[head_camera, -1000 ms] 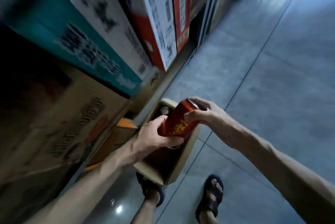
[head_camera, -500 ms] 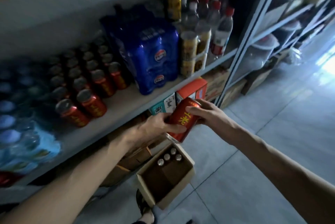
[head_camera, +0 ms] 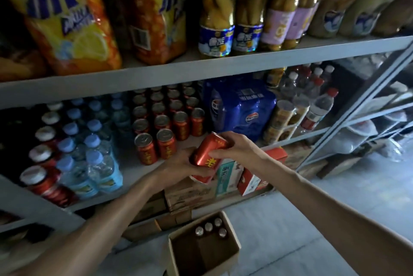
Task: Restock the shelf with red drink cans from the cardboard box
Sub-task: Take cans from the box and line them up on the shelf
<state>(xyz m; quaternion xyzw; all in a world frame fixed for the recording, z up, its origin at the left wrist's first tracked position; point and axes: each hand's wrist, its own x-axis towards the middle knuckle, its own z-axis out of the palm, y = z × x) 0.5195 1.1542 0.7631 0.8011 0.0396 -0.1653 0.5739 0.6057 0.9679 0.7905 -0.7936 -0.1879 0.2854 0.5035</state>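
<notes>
Evidently both hands were together, clamped on red cans held tilted in front of the shelf edge (head_camera: pixel 178 188): the right hand (head_camera: pixel 234 148) gripped the upper can (head_camera: pixel 209 153) near its top, and the left hand (head_camera: pixel 178 166) cupped it from the left and below, with a second red can (head_camera: pixel 201 178) partly visible under the fingers. How many cans were held in all could not be told. The shelved red cans (head_camera: pixel 166 123) stood upright in rows between the water bottles (head_camera: pixel 89 153) on the left and the blue shrink-wrapped pack (head_camera: pixel 241 108) on the right. The nearest row held only two cans at its left, leaving bare shelf just right of them. Judged best practice: turn each can upright before setting down, place it in that near-right gap, touching its neighbour, label outward, one hand releasing at a time. Risk judged: knocking the near pair over. The cardboard box (head_camera: pixel 232 251) sat open on the floor below, a few can tops showing in its far corner.
</notes>
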